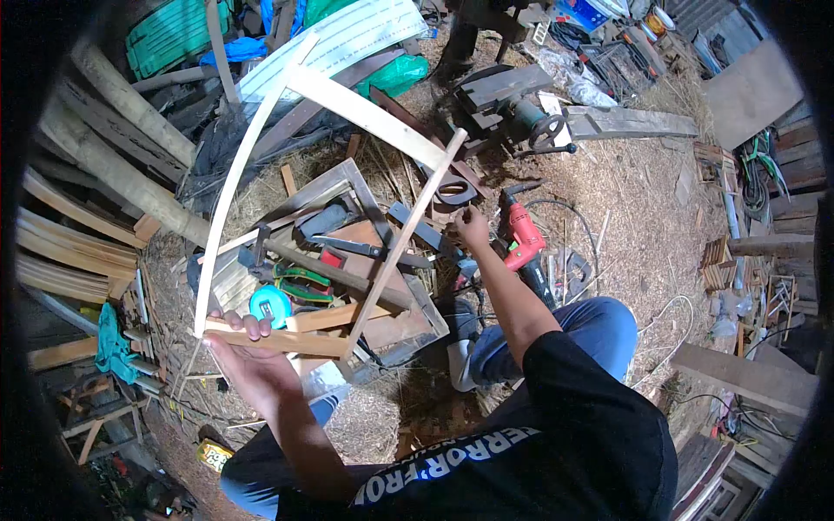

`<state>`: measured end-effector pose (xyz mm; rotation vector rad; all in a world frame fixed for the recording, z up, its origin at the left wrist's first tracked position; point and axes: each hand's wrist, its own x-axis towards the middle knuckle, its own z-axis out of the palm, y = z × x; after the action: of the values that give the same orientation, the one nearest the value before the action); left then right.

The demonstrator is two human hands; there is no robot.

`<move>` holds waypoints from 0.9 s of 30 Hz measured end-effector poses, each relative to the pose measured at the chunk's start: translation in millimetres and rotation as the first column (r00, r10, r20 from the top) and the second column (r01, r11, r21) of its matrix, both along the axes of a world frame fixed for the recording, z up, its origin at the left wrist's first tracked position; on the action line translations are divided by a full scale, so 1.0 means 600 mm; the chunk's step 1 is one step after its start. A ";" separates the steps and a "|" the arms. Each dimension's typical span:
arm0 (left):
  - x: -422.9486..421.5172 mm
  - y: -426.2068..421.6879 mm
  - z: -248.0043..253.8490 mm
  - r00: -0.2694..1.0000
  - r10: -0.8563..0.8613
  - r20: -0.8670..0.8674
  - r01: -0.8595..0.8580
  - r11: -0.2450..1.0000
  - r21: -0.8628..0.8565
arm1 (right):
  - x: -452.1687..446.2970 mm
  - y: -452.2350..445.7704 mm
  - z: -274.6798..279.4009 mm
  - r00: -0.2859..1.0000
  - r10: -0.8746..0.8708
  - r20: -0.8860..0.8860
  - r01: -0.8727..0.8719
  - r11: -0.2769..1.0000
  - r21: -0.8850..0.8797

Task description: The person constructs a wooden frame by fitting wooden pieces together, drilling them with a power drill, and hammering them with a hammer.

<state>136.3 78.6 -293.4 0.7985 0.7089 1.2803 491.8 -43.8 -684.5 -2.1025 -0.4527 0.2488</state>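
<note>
A four-sided wooden frame (369, 115) of pale strips stands tilted over a tool tray. My left hand (252, 360) is wrapped round its short lower piece (282, 340), at the corner with the long left strip (228, 204). To the right of the frame, my right hand (472, 227) is closed near a red power drill (524, 230); what it holds, if anything, is too small to make out. A handsaw's black handle (455, 190) lies just above that hand. Below the frame are a turquoise tape measure (270, 305) and green-handled pliers (304, 285).
The wooden tray (427, 314) also holds a hammer and several blades. A bench vise (534, 122) stands ahead. Logs (130, 178) and stacked strips (69, 247) line the left side. Cables cross the shaving-covered floor (643, 208). Planks (738, 378) lie at right.
</note>
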 end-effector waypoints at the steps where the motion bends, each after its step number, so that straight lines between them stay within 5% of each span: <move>1: -0.006 -0.003 0.006 1.000 0.003 -0.010 -0.003 1.000 0.026 | 0.001 -0.003 0.008 1.000 -0.009 0.019 0.009 1.000 -0.012; 4: -0.016 -0.018 0.036 0.998 0.052 -0.048 -0.047 0.994 0.098 | 0.011 -0.014 0.028 0.998 -0.061 -0.010 0.060 0.997 -0.049; 5: -0.022 -0.023 0.039 0.996 0.073 -0.048 -0.067 0.991 0.114 | 0.017 -0.013 0.035 0.995 -0.095 0.034 0.099 0.978 -0.184; 10: -0.064 -0.052 0.093 0.997 0.078 -0.025 -0.071 0.979 0.193 | 0.006 -0.018 0.167 0.989 -0.088 -0.120 0.079 0.994 -0.075; 11: -0.077 -0.059 0.104 0.997 0.075 -0.022 -0.069 0.974 0.214 | 0.028 -0.009 0.118 0.972 -0.113 -0.207 0.109 0.994 -0.029; 15: -0.159 -0.061 0.104 0.999 0.018 -0.045 -0.004 0.960 0.279 | 0.042 -0.016 0.150 0.969 0.129 -0.209 -0.129 0.992 0.016; 17: -0.194 -0.063 0.089 0.997 0.034 -0.071 -0.013 0.960 0.278 | 0.005 -0.020 0.216 0.990 0.128 0.060 -0.129 0.992 0.014; 18: -0.212 -0.060 0.075 0.997 0.026 -0.078 -0.003 0.959 0.282 | 0.017 -0.016 0.216 0.973 0.180 -0.141 -0.184 0.983 -0.012; 21: -0.242 -0.053 0.059 0.998 0.009 -0.066 0.012 0.952 0.306 | -0.018 -0.026 0.304 0.947 0.320 -0.036 -0.318 0.947 0.045; 22: -0.248 -0.053 0.058 0.999 -0.007 -0.051 0.022 0.954 0.299 | -0.033 -0.024 0.326 0.924 0.347 -0.164 -0.303 0.922 0.243; 27: -0.257 -0.041 0.041 0.998 -0.058 0.019 0.051 0.960 0.274 | -0.101 -0.030 0.480 0.881 0.472 -0.016 -0.425 0.807 0.411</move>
<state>-17.6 53.8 -268.9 1.0168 0.4898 1.3536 431.3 -61.6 -396.5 -1.5480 -0.8576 0.5100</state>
